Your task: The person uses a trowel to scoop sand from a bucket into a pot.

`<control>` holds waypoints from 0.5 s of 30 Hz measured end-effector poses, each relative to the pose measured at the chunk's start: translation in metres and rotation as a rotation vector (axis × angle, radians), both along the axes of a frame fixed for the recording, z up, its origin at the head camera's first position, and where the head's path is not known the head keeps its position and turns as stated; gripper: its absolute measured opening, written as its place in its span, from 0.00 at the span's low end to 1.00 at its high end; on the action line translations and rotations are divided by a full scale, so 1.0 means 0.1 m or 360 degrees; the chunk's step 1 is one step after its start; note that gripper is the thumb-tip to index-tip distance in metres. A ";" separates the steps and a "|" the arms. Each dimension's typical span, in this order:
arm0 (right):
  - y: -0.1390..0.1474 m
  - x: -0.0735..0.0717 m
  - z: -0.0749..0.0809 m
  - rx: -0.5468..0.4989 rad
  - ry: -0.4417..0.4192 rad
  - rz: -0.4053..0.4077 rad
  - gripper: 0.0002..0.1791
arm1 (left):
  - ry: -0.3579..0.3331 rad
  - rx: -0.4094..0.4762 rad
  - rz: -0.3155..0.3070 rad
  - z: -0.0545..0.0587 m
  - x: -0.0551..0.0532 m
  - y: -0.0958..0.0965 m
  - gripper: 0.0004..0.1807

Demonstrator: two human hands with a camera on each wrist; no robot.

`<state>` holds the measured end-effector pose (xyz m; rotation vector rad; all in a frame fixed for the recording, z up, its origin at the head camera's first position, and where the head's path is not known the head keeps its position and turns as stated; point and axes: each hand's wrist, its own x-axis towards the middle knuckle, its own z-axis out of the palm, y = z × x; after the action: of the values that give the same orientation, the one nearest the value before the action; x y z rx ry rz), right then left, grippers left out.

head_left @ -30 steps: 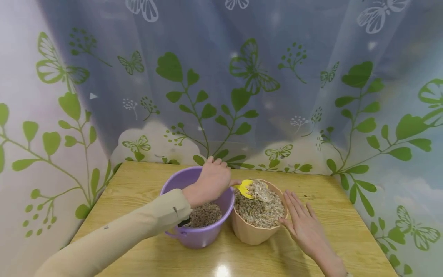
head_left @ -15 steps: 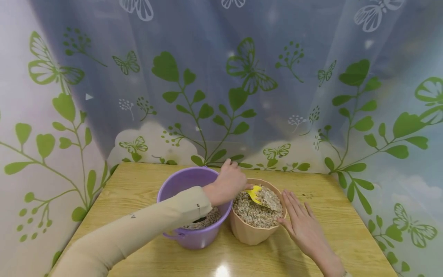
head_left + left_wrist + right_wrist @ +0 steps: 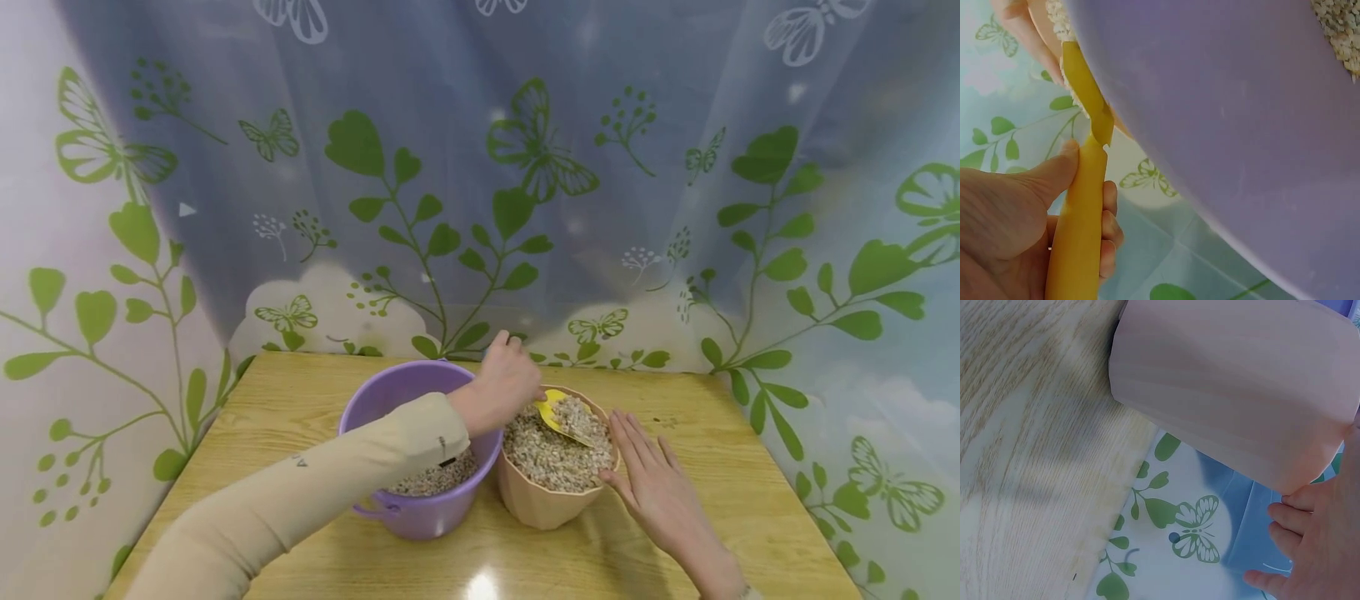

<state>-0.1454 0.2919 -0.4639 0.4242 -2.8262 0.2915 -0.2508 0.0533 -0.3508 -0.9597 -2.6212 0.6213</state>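
My left hand (image 3: pixel 504 385) grips the handle of a yellow toy shovel (image 3: pixel 1079 219), thumb along one side and fingers curled round the other. The shovel's scoop (image 3: pixel 553 408) lies on the pale grainy material (image 3: pixel 558 458) that fills a peach-coloured pot (image 3: pixel 543 508) almost to its rim. Some grains sit on the scoop. Against the pot's right side rests my right hand (image 3: pixel 660 492), its fingers fairly straight; in the right wrist view the fingertips touch the pot near its rim. Left of the pot stands a purple bucket (image 3: pixel 427 518), with similar grains (image 3: pixel 442 477) low inside, partly behind my left sleeve.
Both containers stand close together on a wooden table (image 3: pixel 300 392). A curtain (image 3: pixel 450 167) printed with butterflies and leaves hangs behind the table and along both sides. The purple bucket has a small lug (image 3: pixel 378 504) at its front left.
My left hand has shifted right, carrying the yellow shovel slightly farther over the peach pot. The scoop has tilted down onto the grains. My right hand stays at the pot's side.
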 end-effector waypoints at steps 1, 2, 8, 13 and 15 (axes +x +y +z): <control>0.00 0.00 0.00 -0.0001 0.0000 0.0002 0.42 | 0.0008 -0.0008 0.0007 0.01 0.00 -0.01 0.29; 0.00 0.00 0.00 -0.0001 0.0004 0.0004 0.42 | 0.0020 -0.0014 0.0010 0.02 -0.01 -0.02 0.29; -0.01 0.00 0.00 -0.0002 0.0011 0.0007 0.42 | 0.0059 -0.0036 0.0017 0.06 -0.04 -0.09 0.28; -0.01 0.00 0.00 -0.0007 -0.0006 0.0009 0.43 | 0.0154 -0.0095 0.0020 0.11 -0.05 -0.15 0.26; -0.01 0.00 0.00 -0.0009 -0.0009 0.0011 0.43 | 0.0194 -0.0117 0.0028 0.12 -0.05 -0.17 0.26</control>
<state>-0.1456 0.2913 -0.4637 0.4322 -2.8296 0.3025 -0.2557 0.0361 -0.3383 -0.8909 -2.5181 0.7604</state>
